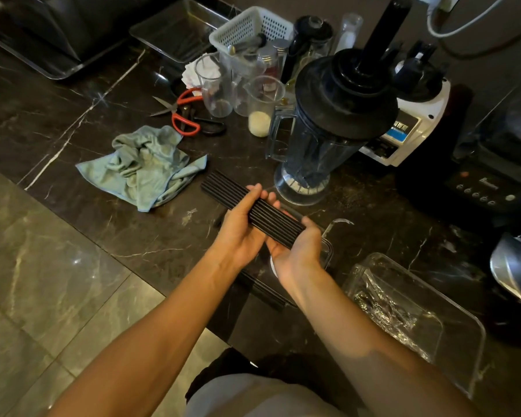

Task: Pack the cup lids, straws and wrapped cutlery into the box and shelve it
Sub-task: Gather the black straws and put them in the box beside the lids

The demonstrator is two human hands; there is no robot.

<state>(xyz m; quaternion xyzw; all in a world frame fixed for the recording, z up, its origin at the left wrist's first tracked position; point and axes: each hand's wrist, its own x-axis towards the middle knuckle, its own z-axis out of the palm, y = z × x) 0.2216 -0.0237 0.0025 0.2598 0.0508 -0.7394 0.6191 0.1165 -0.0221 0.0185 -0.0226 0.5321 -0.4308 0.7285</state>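
Observation:
A flat bundle of several black straws (247,203) is held above the dark marble counter (82,121) between both hands. My left hand (241,233) grips its middle from the near side, thumb over the top. My right hand (298,251) cups the near end from below, fingers curled round it. More black straws (262,288) lie on the counter under my right forearm. A clear plastic box (451,320) stands at the right near the counter edge, with clear-wrapped cutlery (382,305) inside. Clear cup lids (327,251) peek out from behind my right hand.
A blender jug (328,124) stands just beyond the straws, with blender bases (403,130) to its right. A crumpled blue cloth (148,167), red-handled scissors (181,115), measuring cups (262,106), a white basket (250,28) and steel trays (178,28) lie further back.

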